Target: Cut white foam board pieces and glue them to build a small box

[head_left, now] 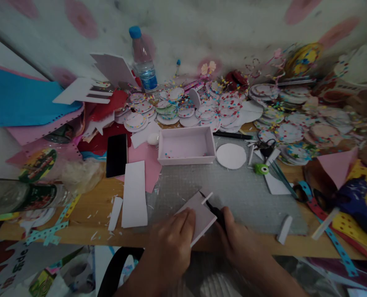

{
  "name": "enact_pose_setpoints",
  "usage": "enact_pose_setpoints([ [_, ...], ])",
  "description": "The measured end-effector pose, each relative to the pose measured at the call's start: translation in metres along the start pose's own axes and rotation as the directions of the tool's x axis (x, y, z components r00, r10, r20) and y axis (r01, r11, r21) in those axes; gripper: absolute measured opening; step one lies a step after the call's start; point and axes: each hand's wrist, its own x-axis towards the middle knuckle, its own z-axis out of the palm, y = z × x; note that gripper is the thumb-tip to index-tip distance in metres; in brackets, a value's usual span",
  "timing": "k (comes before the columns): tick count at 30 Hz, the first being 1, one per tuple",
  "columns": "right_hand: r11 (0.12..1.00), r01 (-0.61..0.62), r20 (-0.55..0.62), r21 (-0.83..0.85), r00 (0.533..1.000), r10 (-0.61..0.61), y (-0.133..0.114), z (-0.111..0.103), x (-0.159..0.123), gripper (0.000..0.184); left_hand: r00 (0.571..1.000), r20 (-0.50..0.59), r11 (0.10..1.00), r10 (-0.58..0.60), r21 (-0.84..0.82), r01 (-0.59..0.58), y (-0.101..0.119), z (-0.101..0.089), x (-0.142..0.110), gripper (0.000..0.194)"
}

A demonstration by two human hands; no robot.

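My left hand [177,235] lies over a pale foam board piece [198,210], its fingers pressed together and holding the board against the cutting mat [183,181]. Closed around a black craft knife [218,213], my right hand [237,239] is just right of the board. The knife's blade lies along the board's upper right edge, where a thin white strip [207,198] sticks out across it. Behind them stands an open pale pink box [186,160] with a few coloured bits inside. A white foam disc [231,156] lies to the box's right.
A black phone [116,155] and a white board piece [134,194] lie on the left. Decorated discs [229,108] are heaped along the wall beside a water bottle [144,62]. At right are scissors [301,191], a blue glue gun [353,202] and a small offcut [284,229].
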Motion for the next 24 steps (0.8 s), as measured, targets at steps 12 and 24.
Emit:
enact_pose_setpoints([
  [12,0.989,-0.036,0.074,-0.142,0.996,0.047,-0.009,-0.008,0.007,0.028,1.000,0.012,1.000,-0.015,-0.026,0.016,-0.001,0.001,0.000,0.040],
  [24,0.987,-0.010,0.010,-0.159,1.000,0.012,-0.010,-0.004,0.008,0.030,0.997,0.026,0.997,-0.074,-0.025,0.074,0.003,0.004,-0.005,0.042],
])
